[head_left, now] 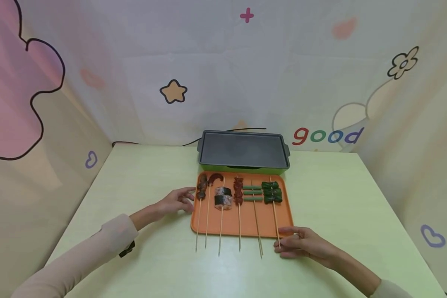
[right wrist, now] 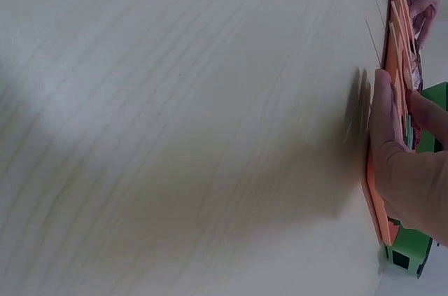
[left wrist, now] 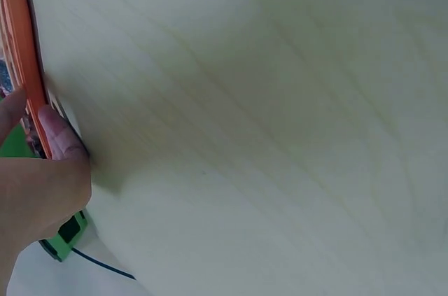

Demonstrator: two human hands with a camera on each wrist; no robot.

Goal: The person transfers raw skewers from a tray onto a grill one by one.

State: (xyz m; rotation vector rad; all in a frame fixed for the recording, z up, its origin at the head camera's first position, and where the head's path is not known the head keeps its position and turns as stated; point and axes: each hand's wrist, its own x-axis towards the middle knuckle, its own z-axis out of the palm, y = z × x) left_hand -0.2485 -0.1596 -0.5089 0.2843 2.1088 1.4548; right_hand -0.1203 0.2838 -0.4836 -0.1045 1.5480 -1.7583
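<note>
Shallow orange rectangular tray (head_left: pixel 229 223): lies over the pale yellow-green bench (head_left: pixel 149 265), just in front of the dark grey flat griddle (head_left: pixel 243 150) with a green base; I cannot tell whether its underside is slightly raised.
Left hand (head_left: pixel 173 202): pinches the tray's left side, fingers closed down to the thickness of the rim.
Right hand (head_left: pixel 309 245): grips the front edge near the right corner, fingers closed on the rim, with a stick end passing over them.
Food skewers: six kinds side by side, from the dark brown piece (head_left: pixel 202 186) on the left to the dark green leafy bundles (head_left: pixel 271 193) on the right; the bare wooden sticks jut past the front edge.
Steadying the tray: this seems to be the step in hand; it calls for equal pressure from both sides and a level surface, as the skewers could roll or slide.
Stick ends: the right hand does best to hold the rim alone, since catching the stick over it could twist that skewer.
Far edge: the gap to the griddle looks small, so any push forward should be gentle.
</note>
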